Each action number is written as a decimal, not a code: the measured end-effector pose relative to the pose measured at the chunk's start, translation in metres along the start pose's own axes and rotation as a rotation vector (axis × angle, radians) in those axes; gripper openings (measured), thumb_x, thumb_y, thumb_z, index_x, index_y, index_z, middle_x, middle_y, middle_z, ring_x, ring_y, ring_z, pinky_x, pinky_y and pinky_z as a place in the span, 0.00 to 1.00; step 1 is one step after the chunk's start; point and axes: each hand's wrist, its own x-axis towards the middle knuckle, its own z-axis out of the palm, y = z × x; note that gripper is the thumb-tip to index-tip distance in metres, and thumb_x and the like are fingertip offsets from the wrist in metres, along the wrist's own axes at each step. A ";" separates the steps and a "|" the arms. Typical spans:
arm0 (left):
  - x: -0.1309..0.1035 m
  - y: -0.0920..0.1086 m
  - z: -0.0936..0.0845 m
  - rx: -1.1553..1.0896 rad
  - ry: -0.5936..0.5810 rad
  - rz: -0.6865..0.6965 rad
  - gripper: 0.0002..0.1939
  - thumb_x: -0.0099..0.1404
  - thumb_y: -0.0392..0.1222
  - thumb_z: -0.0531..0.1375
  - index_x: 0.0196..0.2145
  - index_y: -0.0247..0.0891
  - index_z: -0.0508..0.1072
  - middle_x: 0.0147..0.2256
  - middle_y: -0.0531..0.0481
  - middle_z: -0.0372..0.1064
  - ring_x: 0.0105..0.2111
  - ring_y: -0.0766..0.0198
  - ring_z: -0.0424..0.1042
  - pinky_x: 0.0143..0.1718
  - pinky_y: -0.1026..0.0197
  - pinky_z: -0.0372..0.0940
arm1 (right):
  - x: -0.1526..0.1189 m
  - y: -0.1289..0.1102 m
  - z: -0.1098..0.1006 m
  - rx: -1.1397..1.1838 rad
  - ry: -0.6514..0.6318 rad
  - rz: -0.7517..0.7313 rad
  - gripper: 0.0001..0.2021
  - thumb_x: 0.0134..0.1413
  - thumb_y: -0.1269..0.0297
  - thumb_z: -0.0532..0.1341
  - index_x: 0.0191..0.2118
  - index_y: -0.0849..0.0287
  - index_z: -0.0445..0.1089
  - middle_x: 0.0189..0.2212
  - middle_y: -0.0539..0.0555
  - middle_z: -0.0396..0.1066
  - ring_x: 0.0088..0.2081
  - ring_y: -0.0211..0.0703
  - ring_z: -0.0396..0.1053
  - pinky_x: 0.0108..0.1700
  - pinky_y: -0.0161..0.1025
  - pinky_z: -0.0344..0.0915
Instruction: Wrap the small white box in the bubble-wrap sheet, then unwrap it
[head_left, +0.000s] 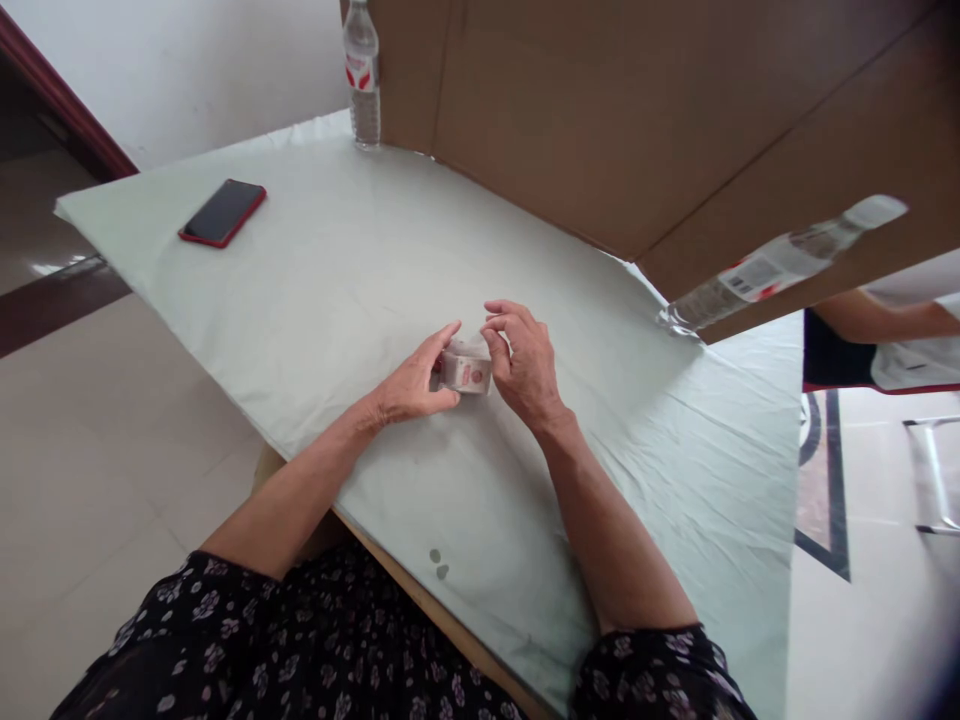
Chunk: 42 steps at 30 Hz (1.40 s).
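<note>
A small clear container with white and red printing sits on the pale green cloth near the middle of the table. My left hand curves around its left side, with the thumb at the front and the fingers behind. At its upper right edge, my right hand has thumb and index finger pinched together. Something thin and see-through seems to be at those fingertips, too small to make out. The container's left end is partly hidden by my left hand.
A black phone with a red case lies at the left. One water bottle stands at the back, another bottle at the right, both against a brown cardboard panel. Wet spots mark the cloth. Another person's arm shows at right.
</note>
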 end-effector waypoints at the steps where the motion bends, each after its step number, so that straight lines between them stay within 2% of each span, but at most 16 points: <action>1: 0.000 -0.001 0.000 -0.050 0.005 -0.025 0.51 0.53 0.42 0.65 0.71 0.44 0.49 0.62 0.37 0.58 0.54 0.48 0.68 0.58 0.43 0.62 | 0.003 -0.001 -0.001 0.006 0.008 0.006 0.07 0.67 0.67 0.53 0.39 0.54 0.67 0.51 0.60 0.76 0.55 0.50 0.72 0.53 0.49 0.65; 5: 0.002 -0.001 0.003 -0.210 0.036 -0.064 0.48 0.53 0.44 0.67 0.68 0.42 0.53 0.59 0.37 0.60 0.50 0.52 0.70 0.56 0.45 0.63 | 0.016 -0.005 -0.009 0.034 0.035 0.029 0.06 0.66 0.66 0.53 0.38 0.54 0.67 0.51 0.60 0.76 0.54 0.50 0.72 0.53 0.50 0.65; 8: 0.004 0.003 0.005 -0.345 0.049 -0.066 0.34 0.52 0.43 0.67 0.56 0.39 0.62 0.52 0.41 0.65 0.44 0.58 0.71 0.48 0.52 0.66 | 0.026 -0.002 -0.015 0.066 0.035 0.057 0.06 0.65 0.67 0.55 0.37 0.54 0.68 0.52 0.60 0.75 0.54 0.51 0.72 0.55 0.51 0.64; 10: 0.004 0.006 0.004 -0.425 0.062 -0.082 0.24 0.52 0.42 0.66 0.45 0.39 0.63 0.46 0.45 0.68 0.40 0.61 0.71 0.43 0.57 0.65 | 0.032 0.003 -0.015 0.091 0.024 0.082 0.06 0.63 0.67 0.55 0.36 0.55 0.69 0.52 0.61 0.75 0.53 0.51 0.72 0.55 0.51 0.64; 12: 0.004 0.009 0.003 -0.490 0.075 -0.100 0.20 0.51 0.43 0.66 0.38 0.39 0.62 0.43 0.47 0.69 0.38 0.63 0.71 0.41 0.59 0.64 | 0.037 0.012 -0.012 0.126 0.007 0.115 0.06 0.62 0.66 0.56 0.35 0.55 0.68 0.51 0.61 0.75 0.52 0.51 0.72 0.54 0.50 0.65; 16: 0.004 0.015 -0.001 -0.498 0.053 -0.141 0.15 0.51 0.44 0.66 0.32 0.38 0.65 0.41 0.47 0.71 0.39 0.61 0.71 0.42 0.58 0.63 | 0.043 0.027 -0.004 0.219 -0.033 0.196 0.07 0.60 0.65 0.56 0.32 0.56 0.68 0.46 0.60 0.76 0.48 0.49 0.72 0.51 0.46 0.66; 19: 0.004 0.018 -0.003 -0.472 0.043 -0.193 0.17 0.50 0.45 0.66 0.38 0.36 0.72 0.38 0.47 0.73 0.41 0.59 0.72 0.44 0.57 0.64 | 0.040 0.027 -0.005 0.268 0.008 0.263 0.07 0.60 0.63 0.56 0.33 0.56 0.70 0.43 0.57 0.77 0.45 0.47 0.73 0.48 0.44 0.67; 23: 0.004 0.017 -0.003 -0.517 0.068 -0.231 0.28 0.49 0.44 0.67 0.49 0.33 0.74 0.45 0.42 0.75 0.47 0.53 0.73 0.51 0.52 0.64 | 0.020 0.009 -0.019 0.280 0.140 0.378 0.07 0.60 0.59 0.57 0.37 0.55 0.71 0.30 0.50 0.73 0.31 0.40 0.69 0.38 0.40 0.66; 24: 0.005 0.015 -0.002 -0.523 0.076 -0.232 0.29 0.50 0.44 0.67 0.51 0.33 0.74 0.47 0.40 0.75 0.50 0.50 0.72 0.53 0.50 0.64 | 0.013 0.004 -0.022 0.281 0.111 0.395 0.08 0.59 0.58 0.58 0.35 0.55 0.70 0.27 0.48 0.71 0.28 0.39 0.67 0.35 0.39 0.64; 26: 0.005 0.011 -0.001 -0.536 0.090 -0.228 0.31 0.50 0.43 0.67 0.53 0.33 0.75 0.49 0.39 0.75 0.53 0.47 0.71 0.56 0.47 0.62 | 0.000 -0.005 -0.025 0.277 -0.035 0.417 0.10 0.58 0.56 0.59 0.30 0.56 0.69 0.22 0.47 0.67 0.24 0.37 0.63 0.31 0.37 0.60; 29: 0.006 0.005 0.001 -0.602 0.086 -0.209 0.31 0.51 0.42 0.67 0.54 0.33 0.75 0.50 0.39 0.76 0.56 0.44 0.69 0.60 0.44 0.59 | -0.013 -0.012 -0.021 0.227 -0.241 0.480 0.16 0.55 0.50 0.62 0.24 0.56 0.66 0.20 0.47 0.66 0.24 0.37 0.61 0.29 0.37 0.56; 32: 0.007 0.004 0.001 -0.714 0.066 -0.174 0.30 0.51 0.42 0.67 0.53 0.34 0.76 0.50 0.39 0.76 0.58 0.44 0.68 0.61 0.44 0.57 | -0.014 -0.013 -0.015 0.155 -0.350 0.539 0.20 0.53 0.44 0.62 0.24 0.56 0.65 0.22 0.48 0.68 0.26 0.38 0.62 0.30 0.37 0.55; 35: 0.008 0.006 -0.002 -0.780 0.070 -0.148 0.29 0.51 0.42 0.67 0.52 0.35 0.76 0.51 0.39 0.76 0.59 0.46 0.68 0.62 0.46 0.57 | -0.010 -0.014 -0.014 0.102 -0.400 0.549 0.22 0.51 0.41 0.63 0.26 0.55 0.65 0.25 0.49 0.71 0.28 0.40 0.65 0.31 0.38 0.56; 37: 0.008 0.008 -0.003 -0.782 0.068 -0.149 0.30 0.50 0.42 0.67 0.53 0.36 0.76 0.51 0.39 0.76 0.59 0.47 0.69 0.61 0.47 0.59 | -0.009 -0.014 -0.014 0.084 -0.396 0.551 0.19 0.51 0.44 0.64 0.27 0.55 0.67 0.25 0.50 0.72 0.28 0.41 0.66 0.32 0.38 0.57; 40: 0.009 0.009 -0.003 -0.751 0.057 -0.160 0.31 0.50 0.42 0.67 0.54 0.37 0.75 0.53 0.39 0.75 0.60 0.46 0.68 0.60 0.48 0.62 | -0.011 -0.013 -0.010 0.091 -0.348 0.542 0.11 0.52 0.55 0.61 0.26 0.55 0.69 0.24 0.50 0.73 0.28 0.41 0.66 0.32 0.39 0.57; 42: 0.009 0.008 -0.003 -0.735 0.057 -0.164 0.32 0.50 0.42 0.66 0.54 0.37 0.74 0.54 0.39 0.74 0.60 0.46 0.68 0.60 0.48 0.63 | -0.013 -0.010 -0.008 0.120 -0.297 0.534 0.08 0.52 0.61 0.58 0.25 0.55 0.69 0.22 0.49 0.71 0.26 0.40 0.64 0.31 0.39 0.57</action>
